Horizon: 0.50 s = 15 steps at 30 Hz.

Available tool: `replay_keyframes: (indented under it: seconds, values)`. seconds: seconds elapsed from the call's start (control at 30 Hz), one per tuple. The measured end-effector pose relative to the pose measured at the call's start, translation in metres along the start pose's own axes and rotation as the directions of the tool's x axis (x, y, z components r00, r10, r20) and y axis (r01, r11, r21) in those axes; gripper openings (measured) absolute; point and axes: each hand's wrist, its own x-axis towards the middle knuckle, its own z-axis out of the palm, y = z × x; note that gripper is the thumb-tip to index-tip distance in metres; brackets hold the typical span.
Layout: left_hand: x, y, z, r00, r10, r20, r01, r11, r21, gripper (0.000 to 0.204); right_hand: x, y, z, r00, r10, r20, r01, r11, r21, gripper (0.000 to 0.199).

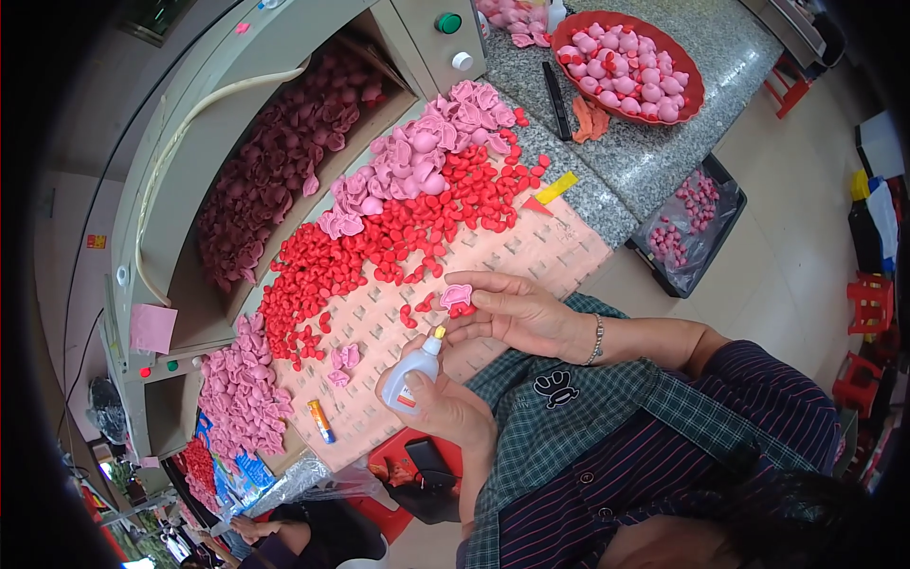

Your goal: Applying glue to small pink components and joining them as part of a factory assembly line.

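Note:
My left hand (438, 406) is closed around a small translucent squeeze bottle (415, 372) with a yellow tip, tilted up toward my other hand. Between thumb and fingers, my right hand (521, 315) holds a small hollow pink soft piece (456, 296), its open side showing, with a bit of red at its lower edge. The bottle's tip is just below this piece; whether they touch I cannot tell. Beneath both hands lies a light pink mat (483, 254). A few loose red pieces (408, 316) and a pair of pink pieces (345, 357) lie on it close by.
Red pieces (379, 237) and pink shells (417, 152) are heaped along the mat's far side. Behind stands a grey cabinet (171, 218) stuffed with pink parts. A red bowl (695, 83) of pink pieces is at upper right, a black crate (716, 171) below it. Another person's hand (251, 528) shows at lower left.

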Motion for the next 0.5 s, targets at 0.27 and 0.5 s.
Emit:
replay_keyframes:
  seconds: [0.27, 0.5]
  values:
    - [-0.0022, -0.0034, -0.0059, 0.999, -0.018, 0.031, 0.017, 0.999, 0.029, 0.039, 0.0016, -0.0003, 0.0014, 0.999, 0.003, -0.039, -0.006, 0.998, -0.065, 0.045]
    - [-0.0002, -0.0046, -0.0027, 1.000, -0.016, 0.025, 0.015, 0.999, 0.042, 0.039, 0.0023, 0.0020, 0.0042, 1.000, 0.001, -0.017, -0.003, 0.994, -0.114, 0.043]
